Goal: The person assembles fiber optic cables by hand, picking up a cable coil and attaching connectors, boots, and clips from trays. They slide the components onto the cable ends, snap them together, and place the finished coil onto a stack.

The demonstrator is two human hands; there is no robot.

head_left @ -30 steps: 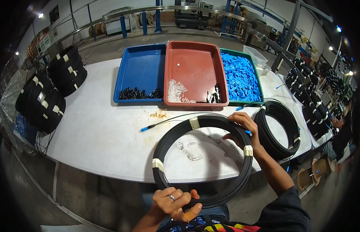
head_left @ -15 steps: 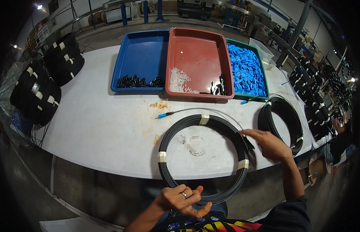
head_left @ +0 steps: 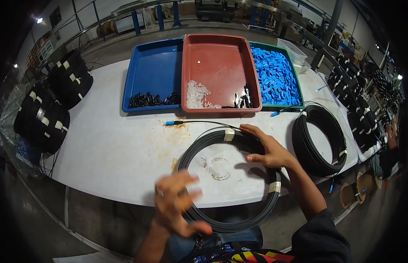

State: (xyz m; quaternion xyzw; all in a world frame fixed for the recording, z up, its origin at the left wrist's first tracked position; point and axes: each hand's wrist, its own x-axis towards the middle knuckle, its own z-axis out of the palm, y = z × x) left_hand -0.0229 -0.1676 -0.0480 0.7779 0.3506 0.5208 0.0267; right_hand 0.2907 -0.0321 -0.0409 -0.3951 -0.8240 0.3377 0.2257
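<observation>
A black cable coil (head_left: 267,206) with pale tape bands lies at the table's front edge, its near side overhanging. My right hand (head_left: 269,149) rests over its upper right part, thumb and fingers spread apart. Motion blurs my left hand (head_left: 175,199), which is at the coil's left side with fingers spread and nothing visible in them. From the coil's top a cable end with a blue connector (head_left: 170,123) stretches left across the table.
Behind the coil stand a blue tray (head_left: 158,65) of black pieces, a red tray (head_left: 219,65) of clear and black pieces, and a green tray (head_left: 300,90) of blue pieces. Another coil (head_left: 300,140) sits right; stacked coils (head_left: 42,118) stand left. Part of another person shows far right.
My right hand has moved left along the coil, and its fingers have spread. My left hand has moved up and left from the coil's near side. The blue connector has shifted left and slightly up.
</observation>
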